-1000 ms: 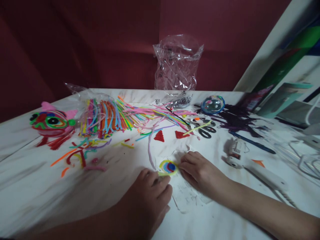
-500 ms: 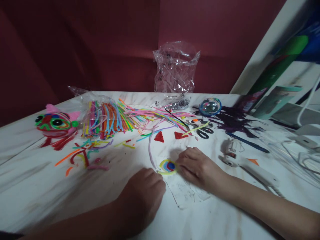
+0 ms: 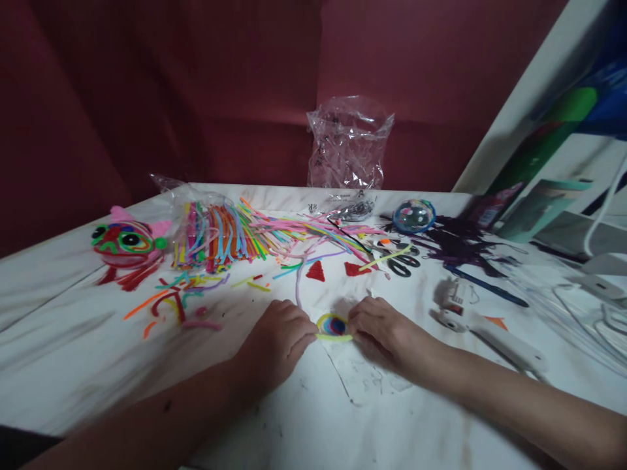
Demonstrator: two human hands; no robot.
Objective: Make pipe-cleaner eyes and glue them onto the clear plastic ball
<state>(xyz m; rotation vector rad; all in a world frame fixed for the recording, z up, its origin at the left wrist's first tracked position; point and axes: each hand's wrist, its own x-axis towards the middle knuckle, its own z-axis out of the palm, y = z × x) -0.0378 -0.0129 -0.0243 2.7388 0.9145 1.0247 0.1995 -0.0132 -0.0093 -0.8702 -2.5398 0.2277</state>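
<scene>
Between my hands a small round piece made of coiled pipe cleaners (image 3: 334,324), blue at the centre with light blue and yellow around it, lies over a thin clear sheet (image 3: 360,375). A yellow pipe cleaner (image 3: 334,337) runs along its near edge. My left hand (image 3: 279,339) pinches this strip at the left end. At the right end my right hand (image 3: 385,329) has its fingers closed against the strip and the coil's edge; its fingertips are partly hidden. A lilac pipe cleaner (image 3: 298,281) stretches away behind the coil.
Two red triangles (image 3: 315,271) and scissors (image 3: 405,261) lie beyond my hands. Pipe cleaner bundles (image 3: 220,232) and a finished colourful animal face (image 3: 128,245) are to the left. A white glue gun (image 3: 494,339), blue pen (image 3: 487,285) and cables (image 3: 578,320) occupy the right.
My left hand has moved forward and turned so its fingers reach the left end of the yellow strip. The strip now stretches straighter along the coil's near edge. The camera view shifted slightly.
</scene>
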